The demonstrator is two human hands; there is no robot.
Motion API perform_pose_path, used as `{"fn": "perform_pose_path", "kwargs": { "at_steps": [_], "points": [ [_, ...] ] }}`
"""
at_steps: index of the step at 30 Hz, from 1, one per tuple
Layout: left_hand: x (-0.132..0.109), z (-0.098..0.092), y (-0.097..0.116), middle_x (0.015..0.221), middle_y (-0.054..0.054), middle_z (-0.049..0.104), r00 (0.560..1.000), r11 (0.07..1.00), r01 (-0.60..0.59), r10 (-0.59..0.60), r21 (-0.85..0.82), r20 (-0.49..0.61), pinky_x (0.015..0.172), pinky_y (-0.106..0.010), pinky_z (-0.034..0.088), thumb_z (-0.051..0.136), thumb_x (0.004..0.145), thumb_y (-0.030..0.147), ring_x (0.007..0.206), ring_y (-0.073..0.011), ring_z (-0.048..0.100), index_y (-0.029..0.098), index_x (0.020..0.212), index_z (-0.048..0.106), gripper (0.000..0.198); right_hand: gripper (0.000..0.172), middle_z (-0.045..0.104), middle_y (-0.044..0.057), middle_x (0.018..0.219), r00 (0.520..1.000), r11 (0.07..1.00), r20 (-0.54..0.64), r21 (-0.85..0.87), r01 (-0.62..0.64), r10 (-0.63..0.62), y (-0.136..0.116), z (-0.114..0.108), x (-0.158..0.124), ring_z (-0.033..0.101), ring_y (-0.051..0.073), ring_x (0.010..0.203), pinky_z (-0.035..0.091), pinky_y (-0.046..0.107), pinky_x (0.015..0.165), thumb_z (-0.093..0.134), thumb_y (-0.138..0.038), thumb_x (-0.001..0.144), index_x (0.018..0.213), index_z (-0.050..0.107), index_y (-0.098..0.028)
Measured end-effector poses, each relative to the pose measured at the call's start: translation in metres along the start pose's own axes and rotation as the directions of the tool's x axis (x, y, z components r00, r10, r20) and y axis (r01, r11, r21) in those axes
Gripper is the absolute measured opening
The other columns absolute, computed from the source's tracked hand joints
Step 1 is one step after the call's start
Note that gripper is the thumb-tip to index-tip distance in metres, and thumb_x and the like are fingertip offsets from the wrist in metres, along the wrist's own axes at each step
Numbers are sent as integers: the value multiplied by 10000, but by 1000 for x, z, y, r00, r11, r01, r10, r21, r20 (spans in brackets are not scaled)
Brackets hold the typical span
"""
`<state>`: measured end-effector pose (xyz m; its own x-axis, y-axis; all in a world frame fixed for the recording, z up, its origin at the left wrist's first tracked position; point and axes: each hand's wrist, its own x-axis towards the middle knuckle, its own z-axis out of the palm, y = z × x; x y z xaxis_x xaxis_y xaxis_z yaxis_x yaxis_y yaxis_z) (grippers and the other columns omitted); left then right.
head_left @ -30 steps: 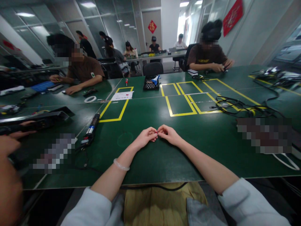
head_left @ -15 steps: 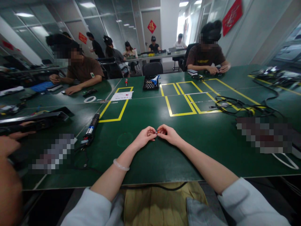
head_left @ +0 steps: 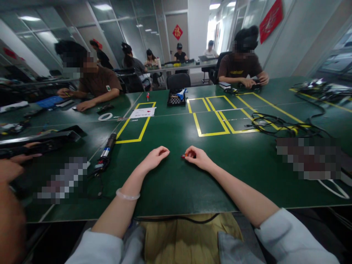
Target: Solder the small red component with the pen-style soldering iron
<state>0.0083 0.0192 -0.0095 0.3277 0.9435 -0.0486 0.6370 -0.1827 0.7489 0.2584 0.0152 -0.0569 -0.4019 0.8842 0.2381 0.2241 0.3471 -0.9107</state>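
Observation:
My right hand (head_left: 198, 157) is closed in a pinch just above the green table (head_left: 176, 190). Between its thumb and fingertips sits a small red-and-orange piece (head_left: 183, 156), too small for me to tell its kind. To the left, apart from it, my left hand (head_left: 156, 157) has thumb and fingers pressed together. Whatever may be in that pinch is too small or hidden. A pale bracelet (head_left: 128, 194) circles my left wrist.
A black cylindrical device with wires (head_left: 106, 152) lies to the left. Farther back are a paper sheet (head_left: 143, 112), a roll of white tape (head_left: 105, 116) and a black tray (head_left: 176, 99). Coiled black cables (head_left: 271, 121) lie at right. Co-workers sit around; one's arm (head_left: 11, 183) enters at left.
My left hand has drawn away to the left from my right hand, which stays in place. The red-and-orange piece now shows more clearly at my right fingertips.

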Motion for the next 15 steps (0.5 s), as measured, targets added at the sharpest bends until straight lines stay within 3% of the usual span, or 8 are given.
{"fn": "perform_pose_path", "kwargs": {
  "at_steps": [3, 7, 11, 15],
  "points": [
    [-15, -41, -27, 1155, -90, 599, 990, 961, 55, -17, 270, -139, 970, -380, 410, 449, 856, 519, 1081, -232, 549, 174, 1109, 604, 455, 180, 567, -20, 686, 1000, 1000, 6, 5, -5, 5, -1, 0, 0, 495, 104, 595, 426, 239, 595, 639, -267, 777, 908, 583, -158],
    [-45, -92, -76, 1319, -149, 509, 924, 748, 312, -96, 586, -370, 1022, -439, 367, 429, 846, 505, 1226, -312, 460, 133, 1271, 516, 572, 218, 590, -7, 724, 1000, 1000, 1, 7, -2, 2, -2, 1, 0, 510, 107, 620, 441, 243, 611, 637, -265, 778, 964, 599, -158],
    [-79, -128, -118, 1409, -197, 420, 830, 519, 536, -181, 666, -527, 994, -445, 390, 465, 829, 519, 1248, -357, 436, 85, 1334, 412, 668, 201, 588, -3, 716, 1000, 1000, 18, -18, -1, 1, -3, 1, 0, 511, 110, 619, 438, 245, 605, 635, -269, 783, 948, 622, -154],
    [-99, -151, -148, 1392, -149, 462, 782, 461, 619, -280, 636, -558, 957, -403, 421, 518, 812, 491, 1243, -326, 446, 129, 1269, 422, 590, 204, 590, -4, 721, 1000, 1000, 27, -27, -2, 3, -3, 1, -1, 509, 113, 630, 434, 244, 609, 636, -284, 787, 947, 627, -159]
  ]
}}
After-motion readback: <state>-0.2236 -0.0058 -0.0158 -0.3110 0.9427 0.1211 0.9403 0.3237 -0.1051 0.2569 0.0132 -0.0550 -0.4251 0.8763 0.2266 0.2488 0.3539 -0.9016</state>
